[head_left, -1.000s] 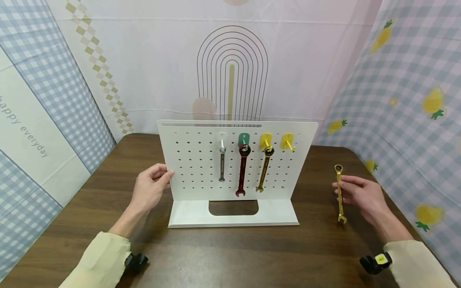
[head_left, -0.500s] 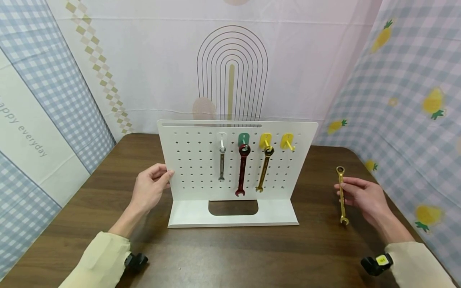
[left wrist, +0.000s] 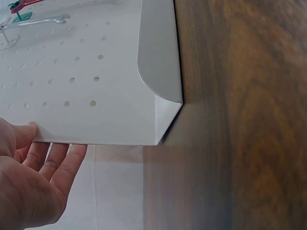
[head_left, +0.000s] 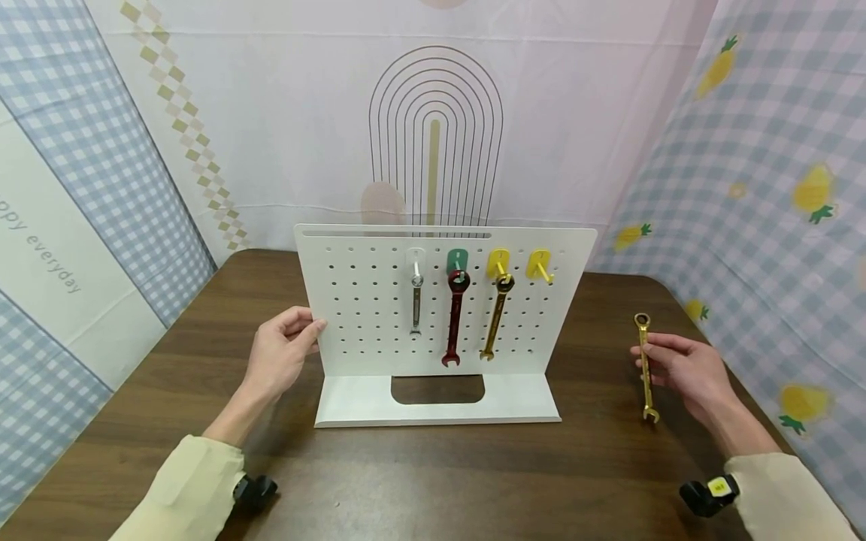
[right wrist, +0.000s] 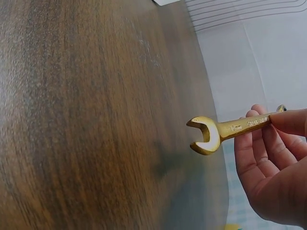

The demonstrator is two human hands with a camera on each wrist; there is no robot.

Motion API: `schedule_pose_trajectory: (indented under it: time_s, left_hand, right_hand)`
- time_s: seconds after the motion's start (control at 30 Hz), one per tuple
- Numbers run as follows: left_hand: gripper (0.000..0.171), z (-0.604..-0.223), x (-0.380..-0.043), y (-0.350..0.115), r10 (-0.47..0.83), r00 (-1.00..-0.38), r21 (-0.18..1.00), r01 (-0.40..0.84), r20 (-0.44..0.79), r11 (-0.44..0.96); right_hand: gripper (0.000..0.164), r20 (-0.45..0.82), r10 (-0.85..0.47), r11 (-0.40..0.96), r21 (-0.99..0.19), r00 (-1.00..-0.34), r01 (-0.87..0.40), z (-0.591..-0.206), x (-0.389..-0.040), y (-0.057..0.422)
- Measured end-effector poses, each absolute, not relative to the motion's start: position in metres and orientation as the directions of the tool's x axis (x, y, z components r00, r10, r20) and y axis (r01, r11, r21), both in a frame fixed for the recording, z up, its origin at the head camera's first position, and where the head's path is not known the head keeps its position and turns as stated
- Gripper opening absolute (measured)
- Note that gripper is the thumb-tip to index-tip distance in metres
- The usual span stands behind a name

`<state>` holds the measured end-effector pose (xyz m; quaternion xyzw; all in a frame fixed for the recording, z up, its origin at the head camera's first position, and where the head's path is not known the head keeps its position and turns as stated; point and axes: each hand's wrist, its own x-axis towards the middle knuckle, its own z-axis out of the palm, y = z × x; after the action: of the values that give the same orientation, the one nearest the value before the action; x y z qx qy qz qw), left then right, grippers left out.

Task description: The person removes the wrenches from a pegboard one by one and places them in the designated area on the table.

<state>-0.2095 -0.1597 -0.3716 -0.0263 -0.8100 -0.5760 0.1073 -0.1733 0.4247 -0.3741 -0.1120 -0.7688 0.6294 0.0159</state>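
My left hand (head_left: 280, 353) pinches the left edge of a white pegboard (head_left: 358, 330), thumb on the front and fingers behind, as the left wrist view also shows. Out to the right, my right hand (head_left: 690, 372) holds a gold combination wrench (head_left: 646, 372) between thumb and fingers, ring end up and open end down. The right wrist view shows that wrench's open jaw facing the camera. On the board hang a small silver wrench (head_left: 416, 306), a dark red wrench (head_left: 455, 323) and a second gold wrench (head_left: 497, 319). The rightmost yellow hook (head_left: 540, 266) carries nothing.
The pegboard stands on its flat white base (head_left: 514, 402) on a brown wooden table (head_left: 406, 481). A patterned white cloth (head_left: 284, 113) hangs behind, with checked cloth (head_left: 764, 248) close along the right side. Small black devices (head_left: 255, 492) sit on both wrists.
My right hand has shifted slightly right and down with the gold wrench. The silver wrench's lower end has moved slightly on its hook. The left hand keeps its place on the board.
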Motion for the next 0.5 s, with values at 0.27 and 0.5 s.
schedule_pose_trajectory:
  time_s: [0.27,0.5]
  left_hand:
    - [0.02,-0.3709,-0.2088,-0.1601,-0.081,-0.975,0.923,0.168,0.208,0.346]
    - [0.02,-0.3709,-0.2091,-0.1597,-0.078,-0.975,0.923,0.169,0.208,0.346]
  right_hand:
    - [0.022,-0.119,0.204,0.221,-0.961,-0.972,0.165,-0.3741,-0.1743,0.4264]
    - [0.024,-0.134,0.224,0.246,-0.95,-0.965,0.189,-0.3762,-0.1732,0.4291]
